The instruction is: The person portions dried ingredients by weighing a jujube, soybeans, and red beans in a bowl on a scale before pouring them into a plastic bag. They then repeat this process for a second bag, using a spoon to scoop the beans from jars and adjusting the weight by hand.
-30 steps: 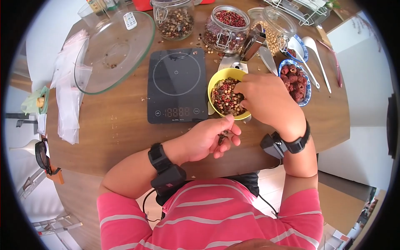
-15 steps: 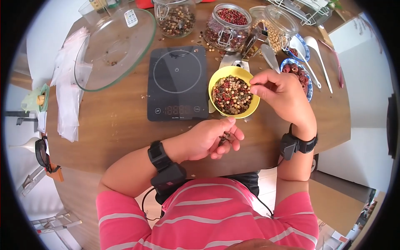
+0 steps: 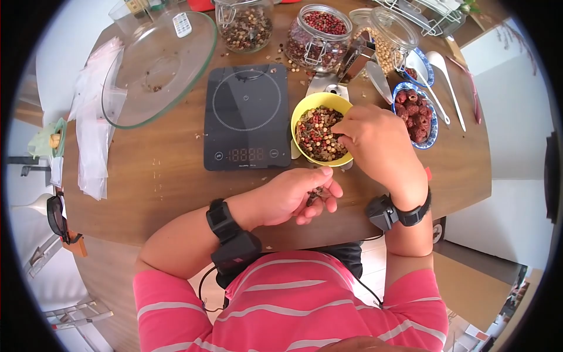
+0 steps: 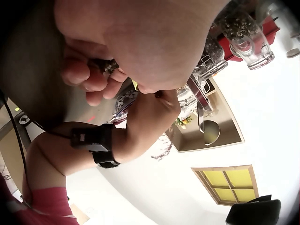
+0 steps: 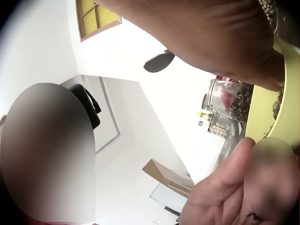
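Note:
In the head view, a yellow bowl [image 3: 300,111] contains mixed peppercorns [image 3: 316,134] in red, cream and dark tones. The right hand [image 3: 380,144] reaches over its right side, bent fingers at the peppercorns; what the fingertips touch or pinch is hidden. Below the bowl, the left hand [image 3: 286,196] is turned palm up, its curled fingers holding small dark bits [image 3: 315,195], which also show in the left wrist view [image 4: 110,67]. The right wrist view has the bowl's wall [image 5: 263,105] between the right hand [image 5: 225,42] and the left hand [image 5: 215,197].
Left of the bowl lies a black scale [image 3: 246,117], with a glass lid [image 3: 158,102] and plastic bags [image 3: 91,141] beyond. Behind stand a jar of red peppercorns [image 3: 316,44] and another jar [image 3: 243,29]. A dish of dark red fruit [image 3: 415,120] and a white spoon [image 3: 448,88] are right.
The right hand moved from the bowl to its right rim, then back left over the peppercorns. The left hand has stayed almost still, keeping its dark bits.

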The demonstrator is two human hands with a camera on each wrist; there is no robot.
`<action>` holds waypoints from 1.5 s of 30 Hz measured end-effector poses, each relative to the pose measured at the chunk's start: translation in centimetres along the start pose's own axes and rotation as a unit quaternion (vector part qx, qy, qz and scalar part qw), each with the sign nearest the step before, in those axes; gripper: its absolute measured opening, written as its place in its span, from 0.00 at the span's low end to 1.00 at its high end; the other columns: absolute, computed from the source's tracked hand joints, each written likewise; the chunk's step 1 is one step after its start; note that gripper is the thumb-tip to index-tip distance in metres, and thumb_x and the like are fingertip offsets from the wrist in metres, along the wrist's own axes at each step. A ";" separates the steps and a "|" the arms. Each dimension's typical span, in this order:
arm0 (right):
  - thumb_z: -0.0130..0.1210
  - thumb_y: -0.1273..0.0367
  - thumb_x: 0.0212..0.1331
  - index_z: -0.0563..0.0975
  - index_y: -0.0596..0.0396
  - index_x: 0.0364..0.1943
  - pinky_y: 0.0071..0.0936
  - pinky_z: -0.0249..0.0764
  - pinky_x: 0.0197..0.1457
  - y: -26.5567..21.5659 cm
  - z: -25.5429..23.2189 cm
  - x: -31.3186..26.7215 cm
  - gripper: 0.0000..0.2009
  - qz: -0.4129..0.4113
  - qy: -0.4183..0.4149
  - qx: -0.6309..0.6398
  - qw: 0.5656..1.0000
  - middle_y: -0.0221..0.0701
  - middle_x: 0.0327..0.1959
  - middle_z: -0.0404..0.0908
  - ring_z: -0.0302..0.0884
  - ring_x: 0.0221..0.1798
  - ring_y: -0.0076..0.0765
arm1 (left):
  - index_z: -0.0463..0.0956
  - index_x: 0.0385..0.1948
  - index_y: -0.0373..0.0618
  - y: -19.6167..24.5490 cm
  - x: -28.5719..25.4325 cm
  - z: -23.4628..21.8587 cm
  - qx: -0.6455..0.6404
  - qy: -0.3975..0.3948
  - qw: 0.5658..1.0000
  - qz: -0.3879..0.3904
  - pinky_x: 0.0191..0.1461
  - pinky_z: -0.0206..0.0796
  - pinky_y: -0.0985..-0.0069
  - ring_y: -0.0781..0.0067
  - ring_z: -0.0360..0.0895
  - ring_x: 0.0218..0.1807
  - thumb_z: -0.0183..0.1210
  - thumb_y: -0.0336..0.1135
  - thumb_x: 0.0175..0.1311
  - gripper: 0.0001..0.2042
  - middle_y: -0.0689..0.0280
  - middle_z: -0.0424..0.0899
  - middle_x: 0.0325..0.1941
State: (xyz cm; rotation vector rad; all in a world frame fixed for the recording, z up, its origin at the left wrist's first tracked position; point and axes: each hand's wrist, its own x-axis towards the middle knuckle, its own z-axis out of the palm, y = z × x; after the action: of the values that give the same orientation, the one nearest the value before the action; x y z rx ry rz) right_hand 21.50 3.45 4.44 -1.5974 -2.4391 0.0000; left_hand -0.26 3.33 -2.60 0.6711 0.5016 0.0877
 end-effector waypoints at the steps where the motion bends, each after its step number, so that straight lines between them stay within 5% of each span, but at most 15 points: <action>1: 0.68 0.73 0.51 0.87 0.51 0.35 0.42 0.79 0.45 -0.2 0.1 0.0 0.07 0.000 -0.010 -0.042 0.999 0.31 0.34 0.85 0.84 0.41 0.44 | 0.76 0.52 0.37 -0.1 0.0 0.0 -0.002 0.000 1.000 0.001 0.26 0.64 0.80 0.80 0.68 0.26 0.41 0.55 0.85 0.26 0.58 0.82 0.41; 11: 0.66 0.73 0.53 0.87 0.51 0.35 0.44 0.78 0.43 -0.3 0.6 0.6 0.05 0.029 -0.041 -0.019 0.999 0.33 0.34 0.85 0.85 0.40 0.47 | 0.75 0.53 0.36 -0.1 -0.3 0.0 0.008 0.002 1.000 0.012 0.26 0.63 0.80 0.80 0.67 0.26 0.41 0.55 0.85 0.26 0.58 0.82 0.41; 13: 0.63 0.71 0.58 0.86 0.54 0.35 0.45 0.80 0.44 0.2 0.1 0.3 0.05 0.049 0.026 0.064 0.996 0.39 0.34 0.85 0.85 0.41 0.50 | 0.76 0.52 0.37 0.0 -0.3 0.0 0.006 0.003 1.000 0.009 0.26 0.63 0.80 0.80 0.67 0.26 0.40 0.55 0.85 0.27 0.58 0.82 0.41; 20: 0.69 0.71 0.59 0.87 0.55 0.44 0.37 0.80 0.40 1.5 -1.6 0.2 0.10 0.129 -0.027 0.232 0.964 0.40 0.39 0.87 0.86 0.37 0.46 | 0.76 0.51 0.39 0.2 -0.2 0.0 -0.023 0.010 1.000 -0.008 0.26 0.62 0.81 0.81 0.66 0.26 0.35 0.64 0.83 0.33 0.59 0.81 0.41; 23: 0.70 0.72 0.58 0.87 0.54 0.44 0.34 0.79 0.38 0.5 -2.7 -0.5 0.10 0.124 -0.073 0.363 0.921 0.38 0.37 0.87 0.85 0.35 0.44 | 0.76 0.51 0.40 0.1 -0.1 -0.1 -0.046 0.011 0.999 0.002 0.25 0.60 0.82 0.81 0.65 0.25 0.35 0.68 0.81 0.35 0.60 0.81 0.40; 25: 0.70 0.73 0.57 0.87 0.55 0.44 0.34 0.79 0.38 -0.5 -3.0 -0.6 0.11 0.029 -0.102 0.431 0.896 0.37 0.37 0.88 0.85 0.35 0.44 | 0.76 0.51 0.40 0.1 -0.1 -0.1 -0.062 0.008 0.998 0.008 0.25 0.59 0.82 0.81 0.64 0.25 0.35 0.70 0.80 0.36 0.60 0.81 0.40; 27: 0.70 0.74 0.56 0.87 0.56 0.43 0.34 0.80 0.39 -0.3 -2.4 -0.4 0.11 0.002 -0.082 0.393 0.916 0.37 0.37 0.88 0.85 0.36 0.44 | 0.75 0.50 0.41 0.2 -0.2 -0.2 -0.087 0.013 0.996 -0.004 0.25 0.57 0.83 0.82 0.63 0.24 0.35 0.70 0.80 0.36 0.61 0.80 0.40; 29: 0.68 0.81 0.57 0.86 0.59 0.43 0.28 0.79 0.40 0.5 -1.8 -0.3 0.10 0.023 -0.042 0.288 0.956 0.35 0.37 0.87 0.86 0.38 0.32 | 0.75 0.50 0.41 0.3 -0.2 -0.1 -0.074 0.016 0.997 -0.010 0.25 0.57 0.83 0.82 0.62 0.24 0.36 0.70 0.80 0.35 0.61 0.80 0.40; 31: 0.67 0.82 0.58 0.86 0.59 0.42 0.28 0.79 0.39 0.8 -1.5 -0.3 0.09 0.021 -0.041 0.301 0.952 0.34 0.37 0.87 0.86 0.38 0.32 | 0.75 0.50 0.41 0.3 -0.2 -0.1 -0.061 0.020 0.998 -0.015 0.25 0.56 0.83 0.82 0.62 0.24 0.36 0.70 0.80 0.35 0.61 0.80 0.40; 33: 0.69 0.75 0.55 0.86 0.56 0.39 0.38 0.80 0.41 0.8 -1.2 -0.1 0.08 0.069 -0.035 0.329 0.941 0.37 0.35 0.88 0.86 0.39 0.47 | 0.75 0.50 0.42 0.2 -0.1 -0.1 -0.049 0.022 0.999 -0.010 0.25 0.56 0.83 0.83 0.62 0.24 0.36 0.69 0.80 0.34 0.62 0.79 0.40; 36: 0.67 0.73 0.55 0.87 0.54 0.36 0.42 0.80 0.43 0.5 -0.7 0.3 0.06 0.030 0.026 0.146 0.989 0.37 0.34 0.87 0.85 0.40 0.48 | 0.75 0.50 0.41 0.2 0.0 0.0 -0.041 0.019 0.999 -0.005 0.24 0.56 0.83 0.83 0.62 0.25 0.36 0.69 0.80 0.34 0.62 0.79 0.40; 42: 0.67 0.73 0.51 0.87 0.50 0.37 0.43 0.80 0.45 -0.2 1.2 0.8 0.08 0.026 -0.051 -0.004 0.998 0.36 0.33 0.87 0.85 0.42 0.49 | 0.75 0.50 0.41 0.1 -0.1 0.0 -0.020 0.013 1.000 0.000 0.24 0.59 0.83 0.82 0.63 0.25 0.36 0.67 0.81 0.34 0.61 0.79 0.40; 45: 0.64 0.70 0.55 0.87 0.49 0.35 0.45 0.79 0.42 -0.1 1.2 0.9 0.05 0.018 -0.026 0.005 0.999 0.36 0.32 0.86 0.85 0.38 0.50 | 0.75 0.50 0.41 0.1 -0.1 0.0 -0.023 0.014 1.000 -0.005 0.24 0.59 0.83 0.82 0.63 0.25 0.36 0.66 0.82 0.33 0.61 0.80 0.39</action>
State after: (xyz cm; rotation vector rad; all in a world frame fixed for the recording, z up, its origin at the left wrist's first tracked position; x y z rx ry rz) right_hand 20.81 4.37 3.49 -1.6568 -2.4444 0.0615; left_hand -0.34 3.39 -2.48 0.6225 0.5281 0.0992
